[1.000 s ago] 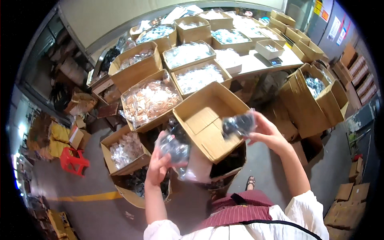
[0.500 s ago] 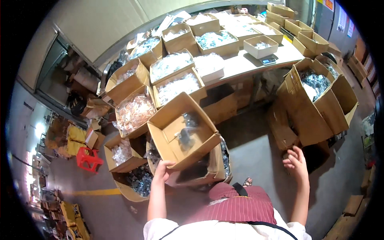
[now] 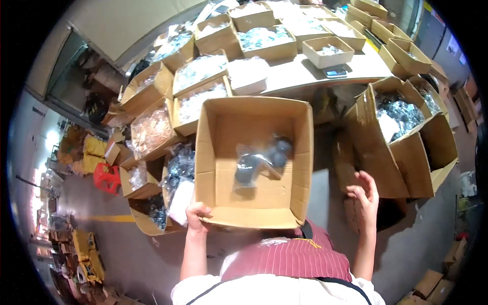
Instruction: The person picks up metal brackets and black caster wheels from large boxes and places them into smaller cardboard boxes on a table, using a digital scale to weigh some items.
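My left hand (image 3: 197, 214) grips the near left corner of an open cardboard box (image 3: 254, 218), thumb over its rim. The box is held up in front of my apron, its inside facing me. A few clear plastic bags with dark pieces (image 3: 248, 168) lie in it, somewhat blurred. To the right of the box, my right hand (image 3: 364, 192) is raised with its fingers loosely bent and apart, touching nothing. Beyond that hand stands a large cardboard carton (image 3: 386, 147) with bagged dark parts (image 3: 401, 117) inside.
A white table (image 3: 284, 76) carries several cardboard boxes of small bagged parts and a small scale (image 3: 336, 73). Left of my box are a box of copper-coloured bagged pieces (image 3: 151, 131) and bagged dark parts (image 3: 180, 162). A red plastic stool (image 3: 107, 178) stands farther left.
The box has come nearer and swung to the right, levelling so its inside faces me. The bags in it have slid. My right hand has shifted slightly left.
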`<state>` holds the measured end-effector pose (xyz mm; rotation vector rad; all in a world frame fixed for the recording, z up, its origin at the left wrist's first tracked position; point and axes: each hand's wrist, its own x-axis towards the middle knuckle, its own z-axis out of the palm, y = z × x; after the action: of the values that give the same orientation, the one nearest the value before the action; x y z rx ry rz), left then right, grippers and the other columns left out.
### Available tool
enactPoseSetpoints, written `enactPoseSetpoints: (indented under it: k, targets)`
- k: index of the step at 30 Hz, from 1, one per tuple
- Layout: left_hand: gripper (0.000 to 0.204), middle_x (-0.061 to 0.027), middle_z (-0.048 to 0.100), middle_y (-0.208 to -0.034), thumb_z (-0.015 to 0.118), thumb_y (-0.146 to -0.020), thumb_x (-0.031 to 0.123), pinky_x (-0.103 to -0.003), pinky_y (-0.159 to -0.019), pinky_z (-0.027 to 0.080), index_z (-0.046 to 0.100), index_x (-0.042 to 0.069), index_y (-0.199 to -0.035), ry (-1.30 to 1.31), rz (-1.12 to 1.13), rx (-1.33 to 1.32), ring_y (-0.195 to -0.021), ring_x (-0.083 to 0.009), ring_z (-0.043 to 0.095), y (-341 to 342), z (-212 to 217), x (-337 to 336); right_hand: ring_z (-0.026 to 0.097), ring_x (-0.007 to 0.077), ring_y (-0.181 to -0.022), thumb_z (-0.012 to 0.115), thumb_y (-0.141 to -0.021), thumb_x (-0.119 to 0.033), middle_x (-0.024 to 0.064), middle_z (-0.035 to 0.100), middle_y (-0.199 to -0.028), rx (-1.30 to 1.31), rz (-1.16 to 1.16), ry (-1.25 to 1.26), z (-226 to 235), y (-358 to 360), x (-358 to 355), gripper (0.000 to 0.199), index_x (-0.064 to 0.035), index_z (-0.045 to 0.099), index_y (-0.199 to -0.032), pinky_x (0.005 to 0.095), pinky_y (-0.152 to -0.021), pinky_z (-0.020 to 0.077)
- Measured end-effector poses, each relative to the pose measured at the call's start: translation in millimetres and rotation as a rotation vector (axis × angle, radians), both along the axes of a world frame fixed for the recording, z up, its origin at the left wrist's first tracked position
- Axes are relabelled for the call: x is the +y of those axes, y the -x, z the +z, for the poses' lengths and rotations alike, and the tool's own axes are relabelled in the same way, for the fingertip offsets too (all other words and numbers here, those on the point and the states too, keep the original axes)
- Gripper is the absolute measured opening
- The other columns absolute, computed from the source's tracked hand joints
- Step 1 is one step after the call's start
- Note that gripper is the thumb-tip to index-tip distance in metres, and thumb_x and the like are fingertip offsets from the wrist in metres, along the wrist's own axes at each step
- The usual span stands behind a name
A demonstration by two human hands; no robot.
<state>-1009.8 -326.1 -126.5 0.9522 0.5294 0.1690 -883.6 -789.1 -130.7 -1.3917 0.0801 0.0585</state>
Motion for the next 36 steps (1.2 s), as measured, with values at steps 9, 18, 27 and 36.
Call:
enactPoseSetpoints:
  k: [9, 18, 27, 36]
  targets:
    - [0.064, -0.0138, 0.065, -0.098, 0.053, -0.055, 0.007, -0.038, -0.083, 0.053, 0.054, -0.006, -0.118, 0.187, -0.231, 0.08, -0.087, -0.0272, 0.064, -171.4, 12.5, -99.4, 0.065, 0.0175, -0.089, 0.054, -0.092, 0.0, 0.0176, 0.059, -0.123, -0.348, -0.179, 0.085, 83.4, -136.7, -5.1, 0.042, 0.0016, 0.045, -0.133, 0.03, -0.083, 0.0521]
    - [0.098, -0.0161, 0.051, -0.126, 0.056, -0.047, 0.01, -0.033, -0.103, 0.039, 0.032, 0.0, -0.142, 0.142, -0.431, -0.133, -0.118, -0.0302, 0.051, -353.9, 31.3, -126.1, 0.055, 0.0329, -0.113, 0.067, -0.081, -0.01, 0.0247, 0.043, -0.138, -0.13, -0.463, 1.099, -31.8, -344.8, -135.9, 0.057, -0.0024, 0.045, -0.133, 0.038, -0.097, 0.0458]
    - [0.087, -0.019, 0.053, -0.125, 0.055, -0.05, 0.008, -0.037, -0.1, 0.044, 0.041, -0.003, -0.135, 0.237, -0.432, -0.083, -0.114, -0.0331, 0.054, -484.1, 35.3, -128.1, 0.028, 0.0519, -0.136, 0.075, -0.071, -0.032, 0.0386, 0.016, -0.15, 0.601, 0.116, 1.199, -102.2, -503.0, -141.8, 0.096, -0.0057, 0.027, -0.149, 0.0447, -0.111, 0.0336]
    - [0.072, -0.0222, 0.06, -0.117, 0.053, -0.056, 0.013, -0.045, -0.095, 0.05, 0.049, -0.008, -0.125, 0.358, -0.465, -0.121, -0.104, -0.0369, 0.061, -569.0, 44.1, -204.4, 0.046, 0.0477, -0.122, 0.079, -0.062, -0.024, 0.035, 0.038, -0.139, 0.305, 0.224, 1.132, -167.8, -546.4, -217.5, 0.097, -0.0032, 0.033, -0.145, 0.0423, -0.102, 0.0428]
